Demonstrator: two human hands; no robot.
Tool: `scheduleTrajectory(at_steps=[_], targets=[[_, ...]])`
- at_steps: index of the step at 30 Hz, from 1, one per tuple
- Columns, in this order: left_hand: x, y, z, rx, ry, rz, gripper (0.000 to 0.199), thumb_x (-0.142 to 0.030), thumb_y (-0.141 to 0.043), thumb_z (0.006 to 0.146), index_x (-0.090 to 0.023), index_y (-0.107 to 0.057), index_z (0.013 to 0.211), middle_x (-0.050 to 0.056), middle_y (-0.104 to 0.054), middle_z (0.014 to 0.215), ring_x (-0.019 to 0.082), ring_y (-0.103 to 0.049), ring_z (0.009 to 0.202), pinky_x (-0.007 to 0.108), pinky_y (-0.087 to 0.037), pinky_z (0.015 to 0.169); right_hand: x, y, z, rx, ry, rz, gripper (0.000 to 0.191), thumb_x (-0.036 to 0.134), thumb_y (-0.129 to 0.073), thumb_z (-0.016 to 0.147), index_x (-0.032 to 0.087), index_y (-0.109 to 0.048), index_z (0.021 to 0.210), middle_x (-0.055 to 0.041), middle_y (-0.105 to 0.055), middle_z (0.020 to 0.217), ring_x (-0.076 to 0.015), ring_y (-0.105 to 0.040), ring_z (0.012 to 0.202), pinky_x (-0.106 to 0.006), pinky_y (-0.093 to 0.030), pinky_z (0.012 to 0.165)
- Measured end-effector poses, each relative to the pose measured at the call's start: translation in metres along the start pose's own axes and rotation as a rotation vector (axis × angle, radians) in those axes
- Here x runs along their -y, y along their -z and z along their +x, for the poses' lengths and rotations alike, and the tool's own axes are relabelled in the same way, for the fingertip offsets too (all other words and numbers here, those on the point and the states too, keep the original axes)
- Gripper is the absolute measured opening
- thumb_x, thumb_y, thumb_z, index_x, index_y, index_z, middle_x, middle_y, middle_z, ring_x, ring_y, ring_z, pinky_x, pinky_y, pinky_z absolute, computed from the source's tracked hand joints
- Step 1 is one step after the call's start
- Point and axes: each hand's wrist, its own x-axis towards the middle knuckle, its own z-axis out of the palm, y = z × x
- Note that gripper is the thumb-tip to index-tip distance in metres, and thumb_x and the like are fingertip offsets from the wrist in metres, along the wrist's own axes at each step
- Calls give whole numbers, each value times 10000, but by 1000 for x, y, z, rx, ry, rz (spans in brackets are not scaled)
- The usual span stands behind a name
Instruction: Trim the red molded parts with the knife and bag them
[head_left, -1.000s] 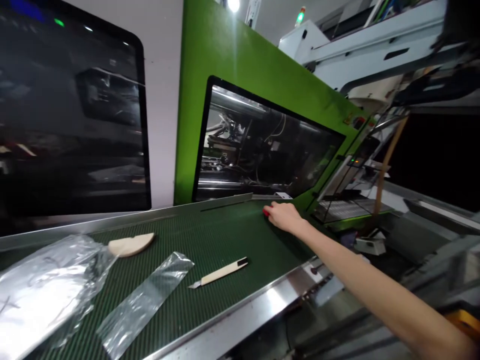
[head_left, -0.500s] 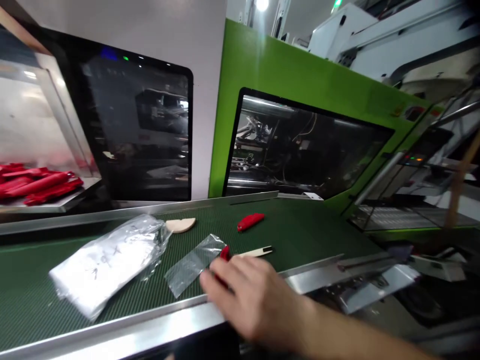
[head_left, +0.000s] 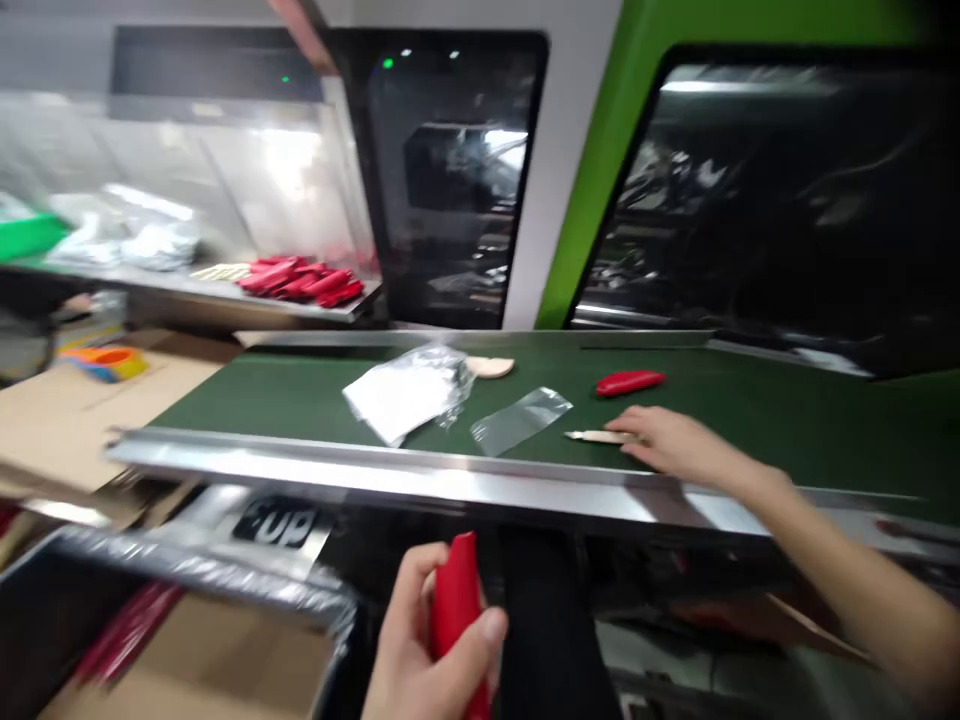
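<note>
My left hand (head_left: 431, 640) is wrapped round a red piece (head_left: 456, 598) below the front edge of the green belt (head_left: 247, 390). On the belt, my right hand (head_left: 667, 440) has its fingers closed on one end of a thin cream piece (head_left: 596, 436). Behind that hand lies another red piece (head_left: 630, 382). A small clear bag (head_left: 521, 422) rests flat to the left of the cream piece. Farther left are a clear plastic bag with white contents (head_left: 401, 392) and a flat beige half-round piece (head_left: 491, 367).
Metal rails (head_left: 300, 462) edge the belt. A shelf at the left holds a red pile (head_left: 300, 280). Cardboard (head_left: 97, 410) lies at the belt's left end, and a lined bin (head_left: 202, 575) stands at the lower left. Machine windows are behind.
The view has swung left. My left hand has come into view with a red piece. A red item was by my right hand; now that hand holds the cream piece, which points left.
</note>
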Motion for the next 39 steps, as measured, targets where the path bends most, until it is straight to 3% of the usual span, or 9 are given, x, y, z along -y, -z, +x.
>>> scheduleTrajectory(at_steps=[4, 8, 10, 12, 15, 18, 22, 28, 39], targets=[[3, 5, -12, 22, 153, -171, 327, -465, -655, 862, -213, -503, 1006, -43, -516, 640, 72, -444, 535, 172, -367, 497, -9, -9, -5, -21, -26, -54, 231, 330, -541, 846, 189, -685, 960, -56, -662, 932, -173, -598, 744, -320, -440, 648], [11, 7, -22, 29, 255, -443, 248, -358, -494, 945, -177, -532, 1111, 74, -637, 974, 144, -584, 759, 261, -481, 664, 43, -11, -34, -316, -98, -33, 304, 346, -415, 841, 242, -621, 1039, -117, -592, 1083, -260, -575, 876, -389, -423, 699], [16, 5, -25, 36, 254, -492, 205, -247, -513, 925, -173, -515, 1116, 121, -642, 1119, 203, -633, 889, 312, -508, 726, 78, -21, -60, -377, -128, 56, 244, 364, -401, 889, 266, -567, 1039, -111, -599, 1068, -234, -578, 876, -368, -457, 711], [20, 3, -25, -6, 230, -511, 180, -209, -562, 912, -167, -511, 1079, 136, -641, 1161, 240, -647, 976, 337, -520, 774, 112, -37, -90, -274, -120, 237, 178, 404, -473, 902, 269, -557, 982, -59, -635, 905, -162, -579, 683, -289, -461, 564], [25, -2, -22, -122, 172, -528, 201, -209, -623, 904, -159, -522, 1071, 145, -640, 1191, 246, -643, 1061, 336, -524, 845, 154, -64, -130, -26, -114, 750, 277, 448, -676, 811, 278, -614, 1021, -43, -667, 935, -178, -637, 750, -253, -494, 543], [28, -8, -19, -211, 131, -536, 204, -188, -649, 891, -156, -537, 1058, 142, -637, 1199, 243, -630, 1105, 337, -525, 884, 179, -80, -155, -79, -215, 916, 242, 410, -733, 775, 294, -661, 975, -13, -667, 910, -144, -627, 716, -230, -509, 577], [32, -15, -21, -148, 140, -523, 141, -245, -619, 917, -148, -573, 1008, 113, -642, 1121, 238, -620, 1064, 362, -543, 866, 183, -87, -167, -310, -492, 935, 201, 424, -730, 777, 268, -703, 900, 7, -656, 720, -114, -596, 598, -220, -497, 580], [43, -21, -30, -80, 103, -322, 189, -317, -558, 948, -169, -649, 1023, 82, -627, 1022, 221, -584, 963, 350, -577, 737, 162, -90, -170, -320, -835, 1564, 345, 435, -825, 675, 216, -680, 900, 14, -598, 624, -79, -515, 497, -171, -416, 433], [48, -24, -30, -98, 111, -164, 193, -322, -577, 928, -156, -651, 994, 92, -635, 940, 200, -575, 908, 280, -548, 685, 163, -87, -173, -296, -836, 1689, 327, 424, -801, 716, 199, -657, 906, 5, -592, 622, -68, -496, 482, -159, -359, 417]])
